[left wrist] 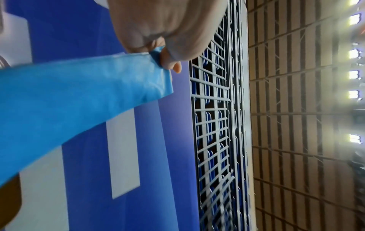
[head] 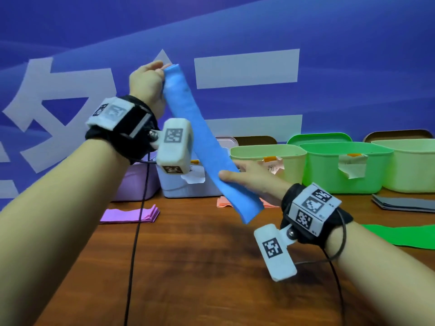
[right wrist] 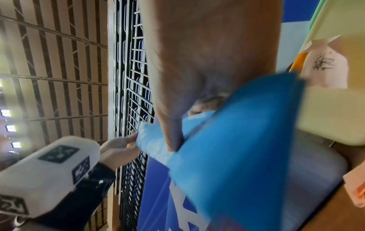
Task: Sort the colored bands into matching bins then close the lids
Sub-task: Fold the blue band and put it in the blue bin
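Item: 1 blue band, aloft over the worktop, my left hand pinching its top end, my right hand clamped near its bottom end, stretched flat, I judge, for folding before binning.

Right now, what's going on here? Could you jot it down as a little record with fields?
held: blue band, stretched slanting above the table
left hand: pinches the band's top end
right hand: thumb on the band near its lower end
bins: purple, pale blue, three green ones, lids open where visible
lying on table: purple bands, green band, grey stack
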The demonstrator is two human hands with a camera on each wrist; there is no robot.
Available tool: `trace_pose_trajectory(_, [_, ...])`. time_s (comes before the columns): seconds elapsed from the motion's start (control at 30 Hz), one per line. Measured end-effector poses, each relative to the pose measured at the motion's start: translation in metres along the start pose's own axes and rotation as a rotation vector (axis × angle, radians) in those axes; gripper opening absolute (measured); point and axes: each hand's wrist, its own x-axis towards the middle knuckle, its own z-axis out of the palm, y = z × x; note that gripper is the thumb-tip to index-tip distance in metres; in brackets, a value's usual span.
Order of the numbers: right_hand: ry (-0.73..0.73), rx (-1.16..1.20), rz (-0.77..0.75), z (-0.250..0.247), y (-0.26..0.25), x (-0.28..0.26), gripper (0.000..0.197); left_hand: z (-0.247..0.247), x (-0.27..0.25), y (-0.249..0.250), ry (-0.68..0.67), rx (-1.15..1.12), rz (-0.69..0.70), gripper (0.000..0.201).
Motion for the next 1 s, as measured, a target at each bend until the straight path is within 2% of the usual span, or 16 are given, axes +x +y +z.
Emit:
trace_pose_trajectory(0.17, [-0.007, -0.038, 0.036, -0.013, 0.009, 0.010, 0.024, -0.052, 0.017, -0.021, 0.133, 0.067, -0.027, 0.019])
trace_pose_trajectory(0.3, [-0.089, -0.122, 0.104, -0.017, 0.014, 0.018, 0.019, -0.088, 0.016, -0.043, 0.167, 0.173, -0.056, 0.025])
trace_pose_trajectory(0.43, [-0.181, -0.405, 0.162, -0.018, 0.021, 0.026, 0.022, -0.126, 0.012, -0.072, 0.161, 0.296, -0.133, 0.027])
trace_pose_trajectory(0.5, [-0.208, -0.372, 0.215, -0.019, 0.032, 0.028, 0.022, -0.147, 0.008, -0.086, 0.117, 0.429, -0.192, 0.028])
trace_pose_trajectory(0.6, [-0.191, -0.316, 0.287, -0.023, 0.051, 0.033, 0.007, -0.173, -0.001, -0.100, -0.007, 0.653, -0.300, 0.020])
trace_pose_trajectory(0.63, [-0.173, -0.331, 0.315, -0.025, 0.057, 0.035, 0.004, -0.180, -0.003, -0.103, -0.053, 0.741, -0.324, 0.024])
trace_pose_trajectory(0.73, [-0.155, -0.360, 0.432, -0.028, 0.070, 0.042, 0.010, -0.196, -0.004, -0.108, -0.181, 0.947, -0.389, 0.032])
trace_pose_trajectory(0.8, [-0.162, -0.365, 0.479, -0.028, 0.075, 0.047, 0.014, -0.204, -0.002, -0.111, -0.200, 1.006, -0.447, 0.031])
trace_pose_trajectory(0.9, [-0.176, -0.349, 0.529, -0.027, 0.081, 0.055, 0.009, -0.212, -0.004, -0.115, -0.177, 1.002, -0.583, 0.021])
trace_pose_trajectory(1.0, [-0.133, -0.428, 0.564, -0.028, 0.088, 0.060, 0.008, -0.213, -0.008, -0.118, -0.223, 1.027, -0.652, 0.020])
